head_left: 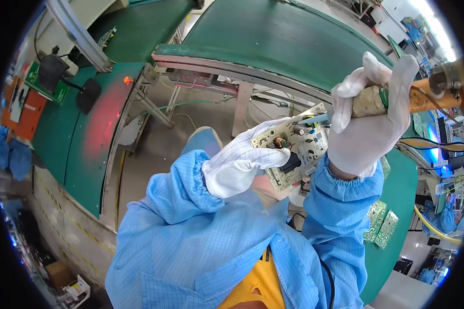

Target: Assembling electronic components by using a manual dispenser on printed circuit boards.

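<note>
I stand near a worker in a blue coat. Call straight ahead of the worker 12 o'clock. The left hand [238,160] sits at 12 o'clock in a white glove. It is partly closed on the edge of a pale circuit board [302,146], with the thumb on top and the other fingers mostly hidden. The board is at 1 o'clock, held up and tilted, with lots of little parts on it.

At 2 o'clock is the right hand [367,135], also in a white glove. Its fingers curl around a wrapped handle [368,105]. An orange tube [421,96] sits just past it, toward 3 o'clock. A blue-grey tip [315,119] pokes out over the board. I can't tell if it belongs to the handle.

My guess is that the worker is busy using the handle on the board. That would call for a still left hand and a gentle, well-aimed right hand.

A green belt [265,38] is at 12 o'clock. More boards [385,229] lie at 3 o'clock. I can't read any words, labels or brand on the board or the handle.
</note>
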The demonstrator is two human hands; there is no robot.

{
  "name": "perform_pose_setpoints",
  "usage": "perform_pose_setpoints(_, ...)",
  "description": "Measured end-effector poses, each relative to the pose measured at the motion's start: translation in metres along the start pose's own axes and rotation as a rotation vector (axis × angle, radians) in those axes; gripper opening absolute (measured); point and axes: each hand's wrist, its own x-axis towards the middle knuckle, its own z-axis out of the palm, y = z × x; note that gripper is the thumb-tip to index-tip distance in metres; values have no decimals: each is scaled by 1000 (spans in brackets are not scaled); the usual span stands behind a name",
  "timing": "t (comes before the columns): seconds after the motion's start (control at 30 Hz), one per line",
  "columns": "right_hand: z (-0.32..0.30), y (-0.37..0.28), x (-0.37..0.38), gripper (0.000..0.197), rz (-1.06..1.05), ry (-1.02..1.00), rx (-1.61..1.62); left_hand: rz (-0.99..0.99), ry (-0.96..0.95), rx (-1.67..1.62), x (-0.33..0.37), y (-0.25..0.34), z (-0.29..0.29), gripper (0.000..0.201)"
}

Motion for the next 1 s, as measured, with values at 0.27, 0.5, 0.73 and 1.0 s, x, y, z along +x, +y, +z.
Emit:
perform_pose_setpoints(0.27,-2,-2,-4,35,-123,19,-125,36,11,123,0,-6,2,66)
perform_pose_setpoints(0.5,0,-19,-5,33,-131,-98,-197,-13,9,31,-2,9,14,67)
perform_pose_setpoints(0.73,4,-19,-6,40,-91,-113,-2,0,3,70,-1,2,10,65)
perform_pose_setpoints(1.0,1,-15,-1,47,-118,-136,-85,32,34,62,0,-3,1,58)
